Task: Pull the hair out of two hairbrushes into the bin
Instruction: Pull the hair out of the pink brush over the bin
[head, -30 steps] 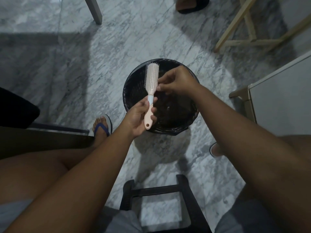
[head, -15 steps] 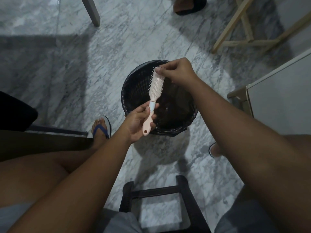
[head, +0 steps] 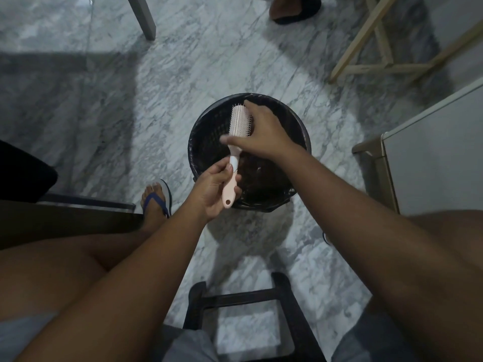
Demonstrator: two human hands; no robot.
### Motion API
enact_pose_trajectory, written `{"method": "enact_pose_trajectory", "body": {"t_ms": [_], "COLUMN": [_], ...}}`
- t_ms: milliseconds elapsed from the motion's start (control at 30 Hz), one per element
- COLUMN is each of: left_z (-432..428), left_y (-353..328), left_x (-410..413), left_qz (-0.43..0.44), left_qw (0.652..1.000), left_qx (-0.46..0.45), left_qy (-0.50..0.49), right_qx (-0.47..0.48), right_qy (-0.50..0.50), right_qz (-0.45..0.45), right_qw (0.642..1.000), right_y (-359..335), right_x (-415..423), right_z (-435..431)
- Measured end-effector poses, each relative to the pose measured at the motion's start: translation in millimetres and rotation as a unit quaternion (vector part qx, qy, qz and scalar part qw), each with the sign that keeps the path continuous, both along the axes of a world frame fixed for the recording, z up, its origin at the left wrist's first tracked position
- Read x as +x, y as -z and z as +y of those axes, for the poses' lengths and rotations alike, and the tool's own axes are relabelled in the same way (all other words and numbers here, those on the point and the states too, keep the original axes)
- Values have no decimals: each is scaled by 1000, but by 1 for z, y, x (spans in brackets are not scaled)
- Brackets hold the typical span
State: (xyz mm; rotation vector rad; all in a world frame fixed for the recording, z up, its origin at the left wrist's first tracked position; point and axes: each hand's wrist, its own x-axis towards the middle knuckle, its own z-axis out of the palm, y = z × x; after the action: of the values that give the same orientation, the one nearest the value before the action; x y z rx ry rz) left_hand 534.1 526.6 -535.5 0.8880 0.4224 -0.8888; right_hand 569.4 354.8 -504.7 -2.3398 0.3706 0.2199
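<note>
A: Left hand (head: 212,189) grip: curled round the handle of the pink-and-white plastic hairbrush (head: 238,124), held over the round black bag-lined bin (head: 206,142).
B: Pointing?
A: Long axis runs away from the person, bristled head far, handle end near, leaning slightly right.
B: Right hand (head: 264,134)?
A: Grip open, fingers spread along the head; half a second ago it pinched the tip.
B: Surroundings?
A: Grey-veined marble floor (head: 170,82), black stool (head: 235,296) nearest.
</note>
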Motion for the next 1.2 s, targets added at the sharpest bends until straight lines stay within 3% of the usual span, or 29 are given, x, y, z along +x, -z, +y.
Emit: {"method": "enact_pose_trajectory", "body": {"t_ms": [133, 333, 467, 533, 633, 733, 867, 1033, 1200], "left_z": [3, 0, -2, -3, -2, -1, 3, -2, -2], "left_y": [1, -2, -4, -5, -4, -1, 2, -1, -3], "left_x": [-1, 0, 4, 7, 9, 8, 10, 9, 6], "left_qz": [-18, -9, -13, -14, -16, -2, 6, 11, 2], "left_qw": [1000, 999, 999, 999, 1000, 999, 999, 999, 999], "left_qx": [3, -42, -38, -35, -20, -30, -44, -43, -33], "left_qy": [9, 20, 2, -9, -5, -14, -25, -12, 10], "right_qx": [-8, 96, 288, 357, 316, 299, 187, 238, 50], "right_qy": [31, 160, 220, 163, 52, 51, 60, 22, -45], "right_qz": [-37, -87, -44, 39, 85, 54, 48, 28, 2], "right_qw": [999, 979, 931, 919, 944, 951, 979, 971, 998], "right_y": [-4, -9, -7, -6, -3, -3, 4, -7, -16], "right_x": [2, 15, 12, 1, -16, -18, -13, -1, 12], "right_z": [0, -16, -22, -26, -31, -35, -38, -26, -31]}}
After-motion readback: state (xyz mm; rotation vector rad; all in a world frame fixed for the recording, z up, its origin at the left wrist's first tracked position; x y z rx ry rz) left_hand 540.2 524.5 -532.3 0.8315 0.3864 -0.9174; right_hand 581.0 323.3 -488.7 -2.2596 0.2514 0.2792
